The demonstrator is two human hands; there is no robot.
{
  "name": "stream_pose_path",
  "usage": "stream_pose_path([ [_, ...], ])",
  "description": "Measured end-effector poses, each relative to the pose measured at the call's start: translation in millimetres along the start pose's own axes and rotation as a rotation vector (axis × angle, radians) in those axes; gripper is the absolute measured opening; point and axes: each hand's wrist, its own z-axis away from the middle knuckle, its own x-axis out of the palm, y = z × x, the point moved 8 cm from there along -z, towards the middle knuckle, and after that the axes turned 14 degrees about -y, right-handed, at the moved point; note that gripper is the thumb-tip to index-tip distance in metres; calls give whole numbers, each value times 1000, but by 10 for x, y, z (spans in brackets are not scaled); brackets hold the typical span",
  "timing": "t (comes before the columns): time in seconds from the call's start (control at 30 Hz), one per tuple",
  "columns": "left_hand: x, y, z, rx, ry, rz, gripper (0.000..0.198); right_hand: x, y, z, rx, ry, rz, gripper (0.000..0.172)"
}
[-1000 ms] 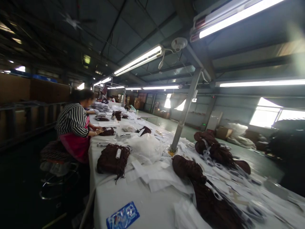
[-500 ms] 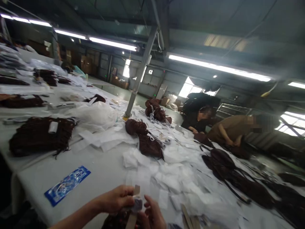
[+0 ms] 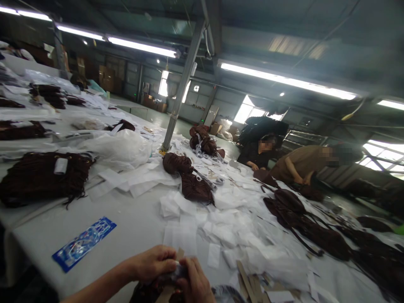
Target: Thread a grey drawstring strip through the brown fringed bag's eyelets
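Observation:
At the bottom middle, my left hand pinches a flat tan strip with a shiny greyish wrap around it. My right hand closes over the same wrap from the right, its fingers curled and partly hiding it. The strip's lower end runs down over a dark brown item, which lies under my hands and is mostly cut off by the frame. Left of my hands, a blue printed packet lies flat on the white table.
White paper sheets are strewn over the middle. Tan strips lie right of my hands. Brown fringed bags rest at left, with more brown bags ahead. A metal post rises behind. Two people work across the table.
My right hand has moved in from beside the strip and closed over the grey wrap. My left hand keeps its pinch. The view has shifted slightly.

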Motion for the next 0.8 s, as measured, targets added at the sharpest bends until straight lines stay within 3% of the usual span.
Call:
stream_pose_path([
  [0.23,12,-21,36,-54,12,-122,26,190,103,120,52,151,70,38],
  [0.4,17,-111,61,-8,-13,22,27,185,52,102,27,125,-15,18],
  [0.6,71,-98,69,16,-53,219,37,81,40,82,67,129,-254,31],
  [0.73,142,60,61,49,-131,181,35,52,158,47,249,116,-580,40],
  [0.8,172,101,44,75,-178,174,37,18,129,9,301,96,-579,37],
])
